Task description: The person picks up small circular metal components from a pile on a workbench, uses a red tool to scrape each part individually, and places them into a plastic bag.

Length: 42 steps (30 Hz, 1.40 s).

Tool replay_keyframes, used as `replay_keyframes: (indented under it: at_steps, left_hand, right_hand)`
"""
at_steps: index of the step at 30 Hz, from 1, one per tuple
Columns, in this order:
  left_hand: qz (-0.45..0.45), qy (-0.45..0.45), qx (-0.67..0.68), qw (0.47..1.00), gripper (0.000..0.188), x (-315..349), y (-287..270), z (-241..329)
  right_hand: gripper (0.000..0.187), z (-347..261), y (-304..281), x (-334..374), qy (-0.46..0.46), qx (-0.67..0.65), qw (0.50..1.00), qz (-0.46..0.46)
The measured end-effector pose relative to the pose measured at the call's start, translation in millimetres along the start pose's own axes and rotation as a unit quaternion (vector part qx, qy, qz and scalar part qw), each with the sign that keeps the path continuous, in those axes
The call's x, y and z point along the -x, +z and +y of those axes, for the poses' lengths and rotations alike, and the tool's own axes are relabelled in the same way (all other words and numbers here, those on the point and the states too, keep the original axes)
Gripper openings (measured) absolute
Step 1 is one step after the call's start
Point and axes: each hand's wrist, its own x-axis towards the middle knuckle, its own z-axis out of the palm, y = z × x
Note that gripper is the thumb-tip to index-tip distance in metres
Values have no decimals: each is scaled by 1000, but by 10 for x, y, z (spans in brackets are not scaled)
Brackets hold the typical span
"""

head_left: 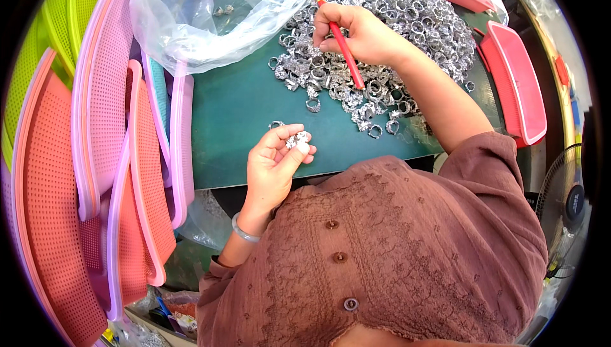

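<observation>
My left hand is near the table's front edge, pinching a silvery ring set with pale stones between thumb and fingers. Just beyond its fingertips, a single ring lies on the green tabletop. My right hand reaches over the left part of a large heap of silvery rings. A red pencil slants through its curled fingers, with the yellowish end pointing away from me. Whether those fingertips also touch a ring cannot be made out.
A clear plastic bag lies open at the far left of the green table. Perforated plastic baskets in pink, purple and green stand stacked on the left. A pink basket stands at the right, and a fan is at the right rim.
</observation>
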Motion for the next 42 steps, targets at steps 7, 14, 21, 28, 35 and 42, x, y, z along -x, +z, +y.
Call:
replay_keyframes:
  at_steps: [7,14,21,28,35,42]
  left_hand:
    - [3,23,-1,1000,26,13,34,5]
    - [0,24,-7,1000,26,23,53,7]
    - [9,-1,13,1000,27,17,100,7]
    - [8,-29,16,999,24,-2,128,7]
    - [-18,-48,63,997,28,-43,153,-55]
    - [-32,-17,34,999,33,-47,142,-51]
  right_hand:
    - [18,-1,-88,123,11,-93,996,-1]
    - [17,-76,-144,230,-11,66,997,35]
    - [12,-246,-19,428,-66,276,956,76]
    - [22,-449,497,742,-120,24,992,11]
    - [29,-372,730,853,-86,-30,995,33]
    - [31,-303,781,892,-49,-73,995,45]
